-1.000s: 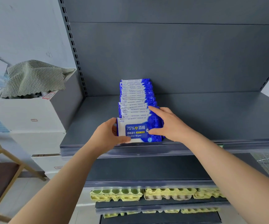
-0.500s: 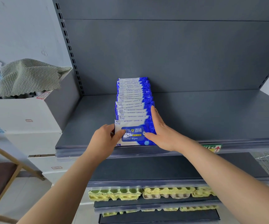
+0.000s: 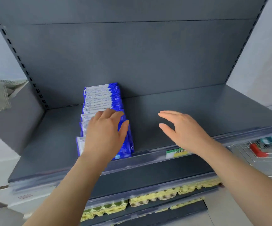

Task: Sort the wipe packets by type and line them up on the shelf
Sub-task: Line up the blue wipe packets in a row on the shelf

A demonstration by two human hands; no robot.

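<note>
Dark grey retail shelf (image 3: 189, 111) against a matching back panel, seen from above and in front. A single row of blue-and-white wipe packets (image 3: 102, 98) stands on edge on the shelf's left half, running from the back panel to the front lip, all of one design as far as the print can be read. The left hand (image 3: 105, 132) lies on the tops of the foremost packets with fingers extended and thumb spread to the row's right side, pressing rather than gripping. The right hand (image 3: 182, 129) hovers above bare shelf well to the right of the row, fingers straight and apart, holding nothing. A price label (image 3: 175, 153) sits in the front rail below it. Egg trays (image 3: 156, 195) fill the lower tiers. A wire basket (image 3: 262, 154) at far right holds blurred items, and it cannot be told whether these are wipes. Judged from this layout, one type is lined up and is receiving a final squaring; any further types have not yet been placed beside it.
</note>
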